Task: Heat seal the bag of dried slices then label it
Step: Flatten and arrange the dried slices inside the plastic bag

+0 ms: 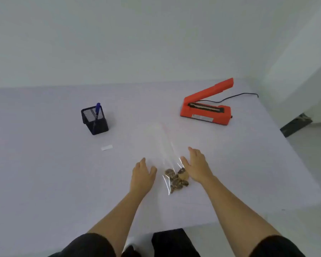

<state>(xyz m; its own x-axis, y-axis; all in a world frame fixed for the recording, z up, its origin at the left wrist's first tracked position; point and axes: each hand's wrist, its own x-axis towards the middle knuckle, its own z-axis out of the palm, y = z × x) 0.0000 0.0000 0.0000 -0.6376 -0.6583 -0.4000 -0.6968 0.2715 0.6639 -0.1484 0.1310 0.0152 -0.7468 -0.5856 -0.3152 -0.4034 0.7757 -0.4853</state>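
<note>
Left half of the table [44,173]: black mesh pen holder [95,120] with a blue pen [97,108] standing in it, toward the far edge. Blank white label [106,147] lies flat just nearer than the holder, untouched.

Middle, toward the near edge: left hand [143,173] palm down, fingers straight and relaxed, holding nothing, just beside the bag's left side. Clear bag [167,156] lies flat, dried slices [177,179] bunched at the end closest to the near edge, empty mouth end pointing toward the far edge. Right hand [196,166] also spread and flat, on the bag's right side, thumb at the film. Can't tell whether it's actually touching.

Right, toward the far right corner: orange heat sealer [206,110], arm raised, seal bar exposed, cord [239,95] running off toward the right edge. Well apart from the bag.

Read: we're at the start. Bag not gripped, not sealed, not labelled. Hands look set to flatten it or pick it up.

Next move calls for:
- keeping the slices at the bottom and the film near the mouth smooth, no wrinkles
- carrying the bag to the sealer and laying the mouth straight across the bar
- pressing the arm down

The label and pen come after that.
</note>
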